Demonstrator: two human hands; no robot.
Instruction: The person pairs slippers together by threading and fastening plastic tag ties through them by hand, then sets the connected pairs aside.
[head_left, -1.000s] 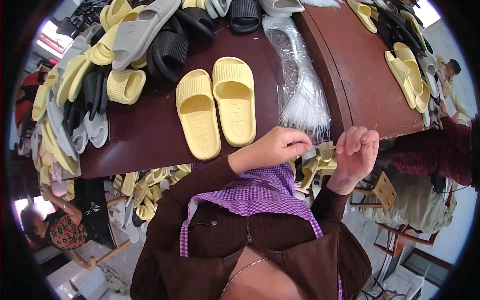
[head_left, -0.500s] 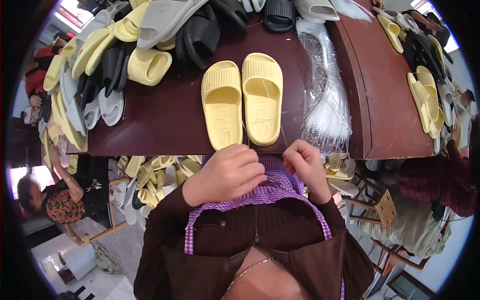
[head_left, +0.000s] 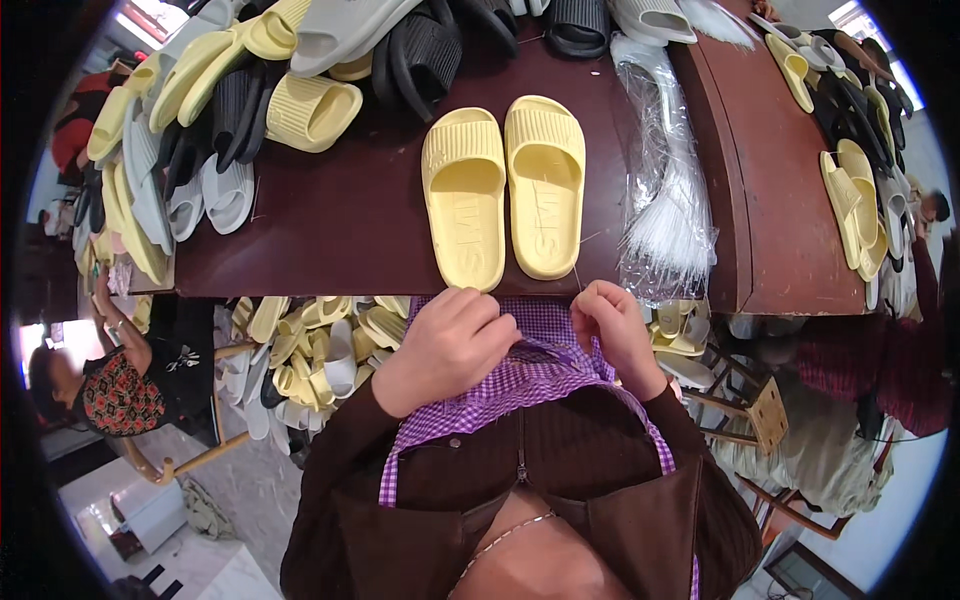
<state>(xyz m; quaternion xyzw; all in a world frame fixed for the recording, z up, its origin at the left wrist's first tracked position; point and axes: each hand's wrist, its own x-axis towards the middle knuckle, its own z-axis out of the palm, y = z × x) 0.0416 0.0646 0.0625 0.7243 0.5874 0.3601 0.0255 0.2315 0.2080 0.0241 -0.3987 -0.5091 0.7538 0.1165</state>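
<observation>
Seen from my head camera, I stand at a dark red table (head_left: 330,225) with a pair of yellow slides lying before me, the left slide (head_left: 464,225) and the right slide (head_left: 546,205) just apart, footbeds up and heels toward me, probably so that both lie square within reach. My left hand (head_left: 452,340) is curled, knuckles up, by the left slide's heel at the table's near edge; its palm is hidden, so I cannot tell whether it grasps anything, or whether it touches the slide. My right hand (head_left: 612,325) is half closed near the right slide's heel, fingertips drawn together beside a fine strand (head_left: 577,277); whether they pinch it, I cannot tell. Both hands are low over my purple checked apron (head_left: 480,365), perhaps because fine work is easier close to the body. To the right of the pair lies a bundle (head_left: 668,225) of white strands in clear wrap, loose ends toward me, likely so that single strands come away easily. More slides, among them a yellow one (head_left: 312,112), a grey one (head_left: 350,35) and a black one (head_left: 425,55), crowd the far left, a placing that seems to leave the pair room.
</observation>
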